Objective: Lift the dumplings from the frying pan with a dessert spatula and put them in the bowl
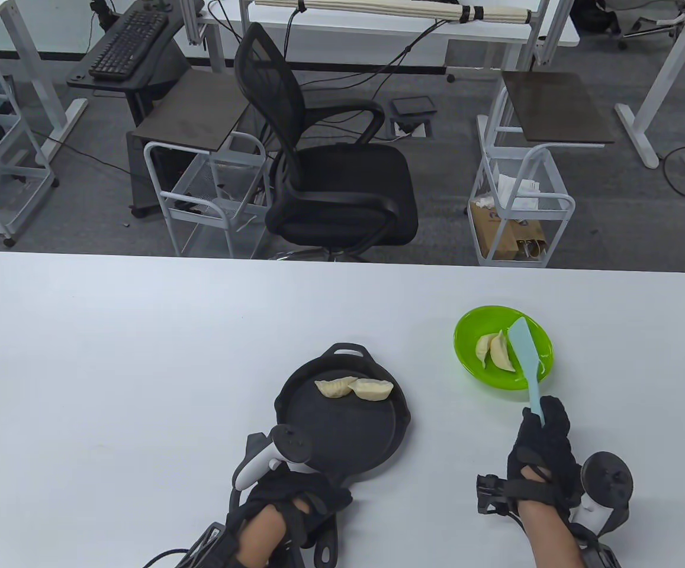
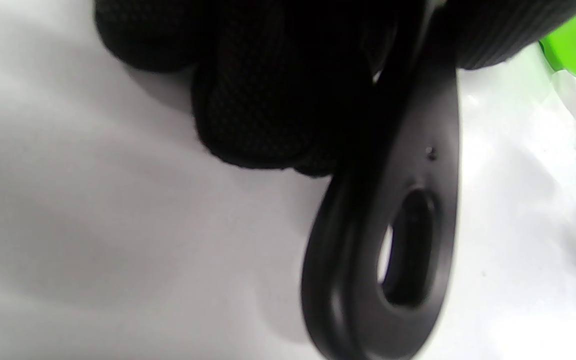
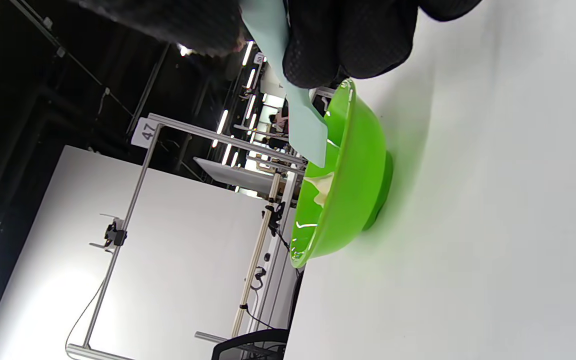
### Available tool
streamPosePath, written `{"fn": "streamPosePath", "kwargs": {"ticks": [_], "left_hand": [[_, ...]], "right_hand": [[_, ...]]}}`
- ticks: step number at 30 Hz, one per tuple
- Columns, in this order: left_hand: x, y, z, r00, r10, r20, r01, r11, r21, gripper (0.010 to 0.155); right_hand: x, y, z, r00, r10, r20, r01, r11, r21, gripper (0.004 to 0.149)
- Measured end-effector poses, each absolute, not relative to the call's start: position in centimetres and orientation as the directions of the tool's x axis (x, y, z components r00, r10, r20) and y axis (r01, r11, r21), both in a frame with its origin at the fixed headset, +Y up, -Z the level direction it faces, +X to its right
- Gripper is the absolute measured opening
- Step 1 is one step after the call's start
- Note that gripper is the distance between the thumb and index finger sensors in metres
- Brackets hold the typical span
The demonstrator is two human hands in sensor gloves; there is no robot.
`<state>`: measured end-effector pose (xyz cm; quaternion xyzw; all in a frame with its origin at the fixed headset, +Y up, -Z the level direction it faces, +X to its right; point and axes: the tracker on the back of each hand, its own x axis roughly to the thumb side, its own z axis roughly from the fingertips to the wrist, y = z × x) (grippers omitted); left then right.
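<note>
While the pale blue dessert spatula (image 1: 524, 361) was gripped by its handle in the curled fingers of the right hand (image 1: 543, 452), its blade reached over the rim of the green bowl (image 1: 472, 361), just beside two dumplings in the bowl (image 1: 495, 350). Two dumplings in the pan (image 1: 354, 387) lay side by side near the far edge of the black frying pan (image 1: 342, 426), left of the bowl. Left hand (image 1: 292, 503) was wrapped round the pan handle (image 2: 393, 240). All sat on the white table (image 1: 111, 367).
</note>
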<state>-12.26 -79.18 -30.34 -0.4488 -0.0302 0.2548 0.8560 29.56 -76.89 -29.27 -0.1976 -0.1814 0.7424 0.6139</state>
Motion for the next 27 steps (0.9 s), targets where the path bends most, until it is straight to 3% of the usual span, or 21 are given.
{"fn": "streamPosePath", "kwargs": {"ticks": [12,27], "left_hand": [[-12.2,-79.2,-30.3,0.868,0.464,-0.177,-0.409,0.466,-0.784,0.063],[-12.2,-79.2,-30.3,0.868,0.464,-0.177,-0.409,0.466,-0.785,0.064]], "right_hand": [[27.5,-75.4,-28.7,-0.204,0.976,0.078,-0.884,-0.149,-0.443,0.058],[25.0,-75.4,-28.5,-0.125,0.987,0.097,-0.959,-0.095,-0.267,0.056]]}}
